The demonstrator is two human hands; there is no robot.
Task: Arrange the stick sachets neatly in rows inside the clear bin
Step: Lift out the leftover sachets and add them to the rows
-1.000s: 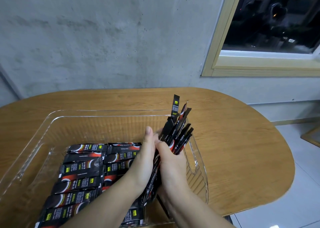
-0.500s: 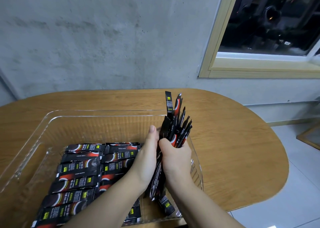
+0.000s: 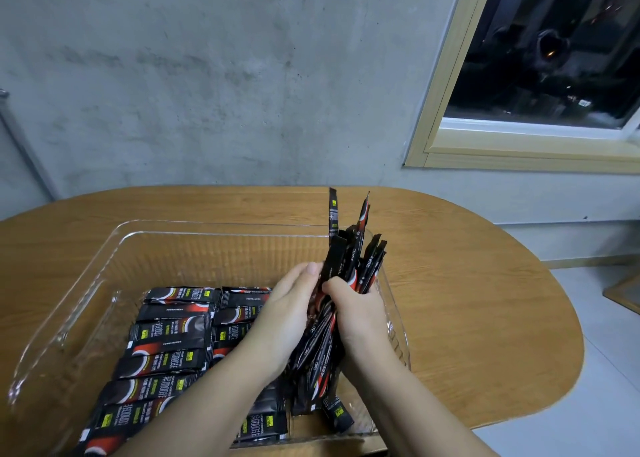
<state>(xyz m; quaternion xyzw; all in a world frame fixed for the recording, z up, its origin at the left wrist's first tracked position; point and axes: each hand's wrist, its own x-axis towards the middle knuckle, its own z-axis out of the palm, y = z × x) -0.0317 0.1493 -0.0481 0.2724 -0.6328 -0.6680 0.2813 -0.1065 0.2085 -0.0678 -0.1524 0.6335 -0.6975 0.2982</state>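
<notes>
Fingers of both hands were closed around one bundle (image 3: 349, 276) of black stick sachets. From the bin's (image 3: 114, 248) left side, the left hand (image 3: 284, 314) pressed flat against the bundle, fingertips at its upper part; from the right wall's side, the right hand (image 3: 356, 314) wrapped it, thumb across the front. That bundle stood nearly upright at the bin's right end, its tops fanning above the rim and its lower ends down near the floor. Across the rest of the bin, laid sachets (image 3: 166, 335) sat flat in two rows from the near wall toward the middle. Beneath the bin was a wooden table (image 3: 485, 300), and beyond it a grey wall (image 3: 207, 75).
</notes>
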